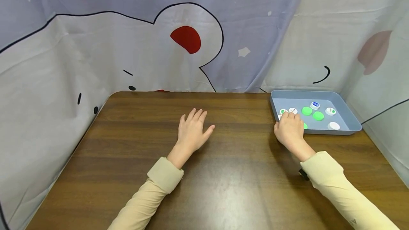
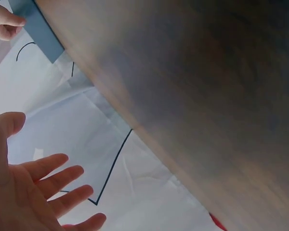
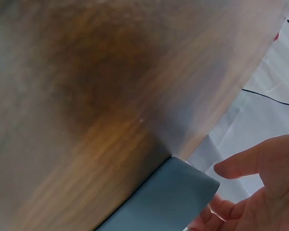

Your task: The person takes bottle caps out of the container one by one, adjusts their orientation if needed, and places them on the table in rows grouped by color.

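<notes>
My left hand (image 1: 192,133) hovers over or rests on the brown wooden table (image 1: 204,173), palm down with fingers spread and nothing held. Its palm side and loosely extended fingers appear in the left wrist view (image 2: 26,187). At the right, my right hand (image 1: 290,130) grips the near left corner of a shallow blue-grey tray (image 1: 349,118). The fingers bend over the rim while the thumb lies outside the left wall. Green caps (image 1: 318,116) and white caps (image 1: 333,126) lie in the tray, some with printed marks. My hand partly covers several of them.
Behind the table hangs a printed curtain (image 1: 127,52), which also runs down both sides. A dark cord (image 1: 385,110) crosses the curtain beside the tray's right end. The tray stands at the table's far right corner.
</notes>
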### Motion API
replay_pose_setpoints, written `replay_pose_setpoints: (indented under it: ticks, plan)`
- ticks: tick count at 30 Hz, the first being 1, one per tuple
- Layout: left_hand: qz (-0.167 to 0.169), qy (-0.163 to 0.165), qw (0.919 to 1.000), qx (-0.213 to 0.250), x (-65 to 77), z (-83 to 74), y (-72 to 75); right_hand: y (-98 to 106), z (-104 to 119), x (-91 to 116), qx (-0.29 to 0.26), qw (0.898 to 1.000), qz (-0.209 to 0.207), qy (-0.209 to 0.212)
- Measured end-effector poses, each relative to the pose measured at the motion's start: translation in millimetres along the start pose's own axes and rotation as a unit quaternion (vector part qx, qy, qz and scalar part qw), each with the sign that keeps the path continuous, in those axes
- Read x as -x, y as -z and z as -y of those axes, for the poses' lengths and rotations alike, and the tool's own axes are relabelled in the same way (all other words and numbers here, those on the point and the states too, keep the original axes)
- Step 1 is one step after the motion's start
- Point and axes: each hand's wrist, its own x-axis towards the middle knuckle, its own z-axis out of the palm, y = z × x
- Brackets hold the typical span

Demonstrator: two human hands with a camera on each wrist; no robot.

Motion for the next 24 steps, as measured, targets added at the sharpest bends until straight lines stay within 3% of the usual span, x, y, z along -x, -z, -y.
replay_pose_setpoints:
  ticks: [10,24]
  plan:
    - [-0.003,-0.011,0.9999,0.012,1.6,-3.4,-2.7,-3.3,-4.6,1.7,0.004,1.0,0.021,-0.008]
    - [-0.043,-0.028,0.9984,0.024,-0.5,-9.2,-7.1,-2.5,-5.8,1.6,-0.007,0.999,0.027,0.022]
